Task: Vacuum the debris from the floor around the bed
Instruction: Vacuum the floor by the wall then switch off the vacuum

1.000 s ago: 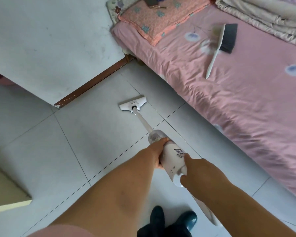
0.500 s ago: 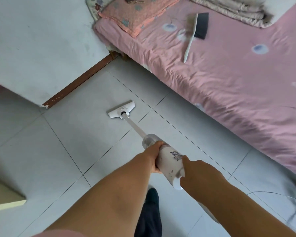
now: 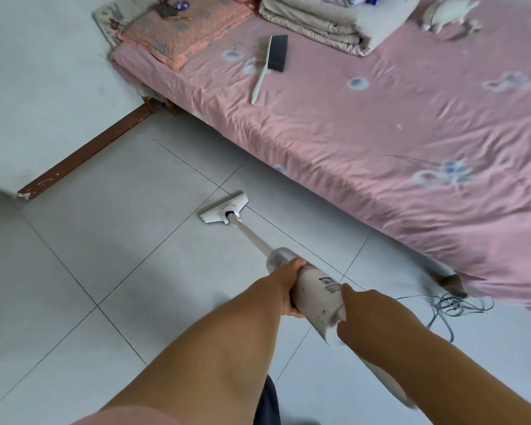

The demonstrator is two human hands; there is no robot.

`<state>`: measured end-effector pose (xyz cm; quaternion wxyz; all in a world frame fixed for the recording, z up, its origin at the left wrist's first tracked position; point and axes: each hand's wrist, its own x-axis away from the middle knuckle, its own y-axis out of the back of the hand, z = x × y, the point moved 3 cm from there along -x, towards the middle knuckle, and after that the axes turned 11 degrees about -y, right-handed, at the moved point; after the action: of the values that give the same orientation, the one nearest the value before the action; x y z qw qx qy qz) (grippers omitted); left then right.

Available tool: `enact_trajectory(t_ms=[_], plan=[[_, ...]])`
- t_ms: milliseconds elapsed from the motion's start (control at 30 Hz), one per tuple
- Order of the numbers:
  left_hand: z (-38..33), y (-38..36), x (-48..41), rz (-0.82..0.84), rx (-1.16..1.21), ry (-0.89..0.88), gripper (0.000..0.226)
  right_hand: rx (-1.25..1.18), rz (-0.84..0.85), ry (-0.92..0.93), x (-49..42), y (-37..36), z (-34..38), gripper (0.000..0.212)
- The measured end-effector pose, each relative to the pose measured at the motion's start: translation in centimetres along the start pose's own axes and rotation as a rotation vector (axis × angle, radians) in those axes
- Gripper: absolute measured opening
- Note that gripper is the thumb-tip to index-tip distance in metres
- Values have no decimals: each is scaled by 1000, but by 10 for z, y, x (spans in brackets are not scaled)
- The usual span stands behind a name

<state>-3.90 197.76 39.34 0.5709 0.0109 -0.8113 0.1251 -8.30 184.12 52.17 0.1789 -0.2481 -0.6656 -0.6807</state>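
- The fingers of my left hand (image 3: 284,289) are curled round the front of the white cylindrical stick vacuum (image 3: 314,294), just behind its clear dust cup, with the thumb over the top.
- My right hand (image 3: 370,322) grips the rear end of the same body, thumb laid along the upper side beside the printed label. How the other fingers lie underneath I cannot tell.
- From the body a slim pale tube (image 3: 252,236) slopes down and away to the flat white floor head (image 3: 224,207), which sits on the pale grey tiled floor (image 3: 105,240) at a crossing of grout lines, near the bed's side but apart from it.
- To my right runs the bed with a wrinkled pink flowered sheet (image 3: 380,142). Its long edge slants from the far corner toward me, and the sheet hangs over the side.
- A brown wooden bed leg (image 3: 449,280) shows under the near end, and a tangle of thin dark cable (image 3: 454,305) lies on the tiles just beside it, right of my right hand.
- On the bed lie a white-handled brush with dark bristles (image 3: 270,61), a folded beige quilt (image 3: 328,23) and an orange-pink patterned pillow (image 3: 184,29).
- Ahead and left, a white wall (image 3: 43,72) ends in a chipped brown skirting board (image 3: 86,154) that reaches the bed's head.
- Open tiles stretch left of the floor head and between it and the skirting.
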Motion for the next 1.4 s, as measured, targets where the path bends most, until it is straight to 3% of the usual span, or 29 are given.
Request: enact_trajectory(t_ms=[267,767,933,1167,1400], plan=[[-10,-28,-24,-11,-85,2,63,-37,-1,-27,-20,-4,-25,62],[-154,4,-98,-98,-1,-49,67,-92,-11,65,-166,60,35,69],[-181,22,-113,-166,22,-97,70,-86,-20,94,-202,72,53,59],[-166,26,-106,-223,54,-89,70,-20,-20,150,-199,68,49,64],[-108,-9,-82,-232,105,-75,65,10,-6,190,-152,56,3,61]])
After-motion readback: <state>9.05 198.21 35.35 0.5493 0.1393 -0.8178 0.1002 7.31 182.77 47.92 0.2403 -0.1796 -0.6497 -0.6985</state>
